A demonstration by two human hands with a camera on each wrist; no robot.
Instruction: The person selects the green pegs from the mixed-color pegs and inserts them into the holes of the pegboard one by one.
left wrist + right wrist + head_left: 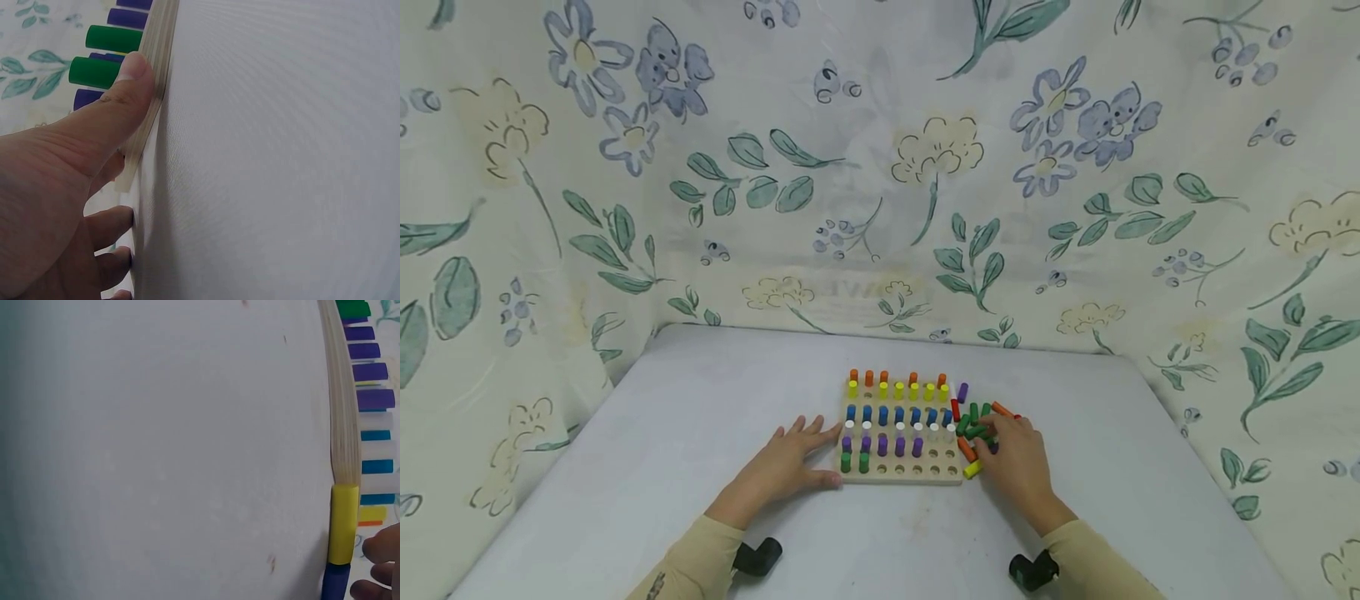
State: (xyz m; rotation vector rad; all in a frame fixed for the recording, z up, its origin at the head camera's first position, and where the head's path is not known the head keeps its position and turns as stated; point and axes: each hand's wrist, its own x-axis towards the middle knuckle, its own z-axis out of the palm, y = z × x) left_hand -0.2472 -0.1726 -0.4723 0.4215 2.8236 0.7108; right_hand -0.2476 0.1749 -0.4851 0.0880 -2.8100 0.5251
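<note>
A wooden pegboard (898, 479) stands on the table with rows of orange, yellow, blue, white, purple and green pegs. Its front row holds two green pegs (854, 462) at the left, then bare holes. At the board's left side my left hand (781, 465) spreads its fingers. The left wrist view shows its thumb (134, 72) lying against the front edge near the corner. My right hand (1018, 462) reaches over loose pegs right of the board, thumb and fingertips apart among green pegs (976, 432). In the right wrist view its fingertips (380, 544) show beside a yellow peg (344, 525).
Red pegs (956, 409), orange pegs (967, 450) and a purple peg (963, 392) lie loose close to the board's right edge. The white table (737, 383) ends at a flowered curtain (880, 208) behind and at both sides.
</note>
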